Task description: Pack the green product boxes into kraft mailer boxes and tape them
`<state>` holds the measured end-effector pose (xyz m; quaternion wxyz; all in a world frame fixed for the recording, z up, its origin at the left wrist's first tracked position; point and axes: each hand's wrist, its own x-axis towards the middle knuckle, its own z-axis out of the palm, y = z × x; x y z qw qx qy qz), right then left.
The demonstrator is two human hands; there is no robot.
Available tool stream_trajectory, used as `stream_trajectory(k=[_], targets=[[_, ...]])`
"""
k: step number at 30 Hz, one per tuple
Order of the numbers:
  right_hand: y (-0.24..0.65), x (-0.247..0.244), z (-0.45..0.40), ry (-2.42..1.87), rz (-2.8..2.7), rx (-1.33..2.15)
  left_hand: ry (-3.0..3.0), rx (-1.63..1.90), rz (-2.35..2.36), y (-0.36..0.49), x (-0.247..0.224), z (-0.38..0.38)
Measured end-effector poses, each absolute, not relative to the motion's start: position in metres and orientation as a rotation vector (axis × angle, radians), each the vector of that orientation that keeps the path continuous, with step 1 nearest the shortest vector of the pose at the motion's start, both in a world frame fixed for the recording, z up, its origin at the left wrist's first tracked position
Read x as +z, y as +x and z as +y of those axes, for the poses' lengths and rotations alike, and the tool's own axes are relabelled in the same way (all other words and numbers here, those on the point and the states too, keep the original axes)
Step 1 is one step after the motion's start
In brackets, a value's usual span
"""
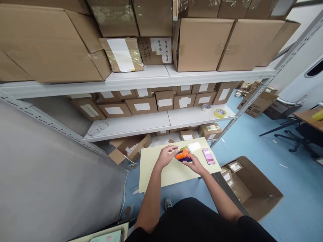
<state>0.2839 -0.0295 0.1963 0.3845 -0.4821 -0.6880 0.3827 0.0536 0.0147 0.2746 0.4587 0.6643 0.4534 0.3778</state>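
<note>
- Right hand (194,164): closed around right end of orange device (183,155), held over cream table (151,169).
- Left hand (166,157): fingers curved, parted, at device's opposite end; cannot tell whether touching.

Bright, even light falls on my fingers (167,155), their detail slightly soft. Dimmer shade sits under the upper shelf (136,80); tape (114,16) glints; wide-angle stretch slants the outer post (296,46); pixelation hides the pink item (208,156).
</note>
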Motion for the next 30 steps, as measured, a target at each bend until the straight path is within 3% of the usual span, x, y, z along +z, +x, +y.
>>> stream_trajectory(k=[8,14,23,30], targets=[[0.269,0.219,-0.029,-1.266,-1.836,0.959,1.902,0.949,1.092,0.037,0.295,0.032],[0.281,0.223,-0.007,-1.192,-1.793,0.99,2.082,1.087,1.247,0.062,0.301,0.032],[0.309,0.235,0.028,-1.159,-1.739,0.911,2.174,1.165,1.33,0.093,0.345,0.05],[0.351,0.237,0.089,-1.26,-1.773,0.75,1.941,1.22,1.558,0.136,0.318,0.046]])
